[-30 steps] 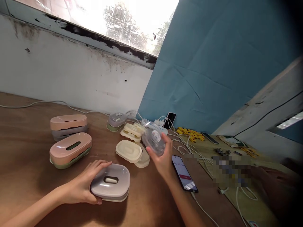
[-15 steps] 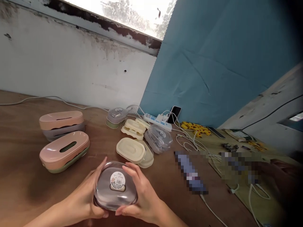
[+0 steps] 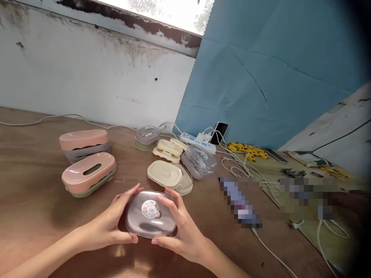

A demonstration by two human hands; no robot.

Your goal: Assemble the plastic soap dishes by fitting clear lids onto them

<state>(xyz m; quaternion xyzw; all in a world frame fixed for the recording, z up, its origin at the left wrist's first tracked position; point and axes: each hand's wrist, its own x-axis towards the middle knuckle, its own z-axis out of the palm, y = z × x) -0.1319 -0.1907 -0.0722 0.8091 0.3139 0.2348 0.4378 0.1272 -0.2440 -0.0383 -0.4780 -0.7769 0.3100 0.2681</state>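
In front of me is an oval plastic box (image 3: pixel 142 224) with a shiny clear lid and a round white label (image 3: pixel 150 209) on top. My left hand (image 3: pixel 108 226) is closed round its left side, thumb along the near edge and fingers at the far side. My right hand (image 3: pixel 184 227) grips the right side, with a finger over the lid and the thumb at the near edge. Just beyond the box lie flat cream oval trays (image 3: pixel 164 173), one overlapping another. The underside of the held box is hidden.
Pink oval covers on grey and green bases (image 3: pixel 89 173) stand at left. Further back are a small grey-and-green box (image 3: pixel 146 139), cream pieces (image 3: pixel 168 148), stacked clear lids (image 3: pixel 199 162), a power strip (image 3: pixel 197 142) and a phone (image 3: pixel 219 133). Cables (image 3: pixel 272 247) trail at right, near another person's blurred hand.
The box has tipped so that its lid looks flatter and lower toward the table, with both hands still round it. The whole view has shifted a little.
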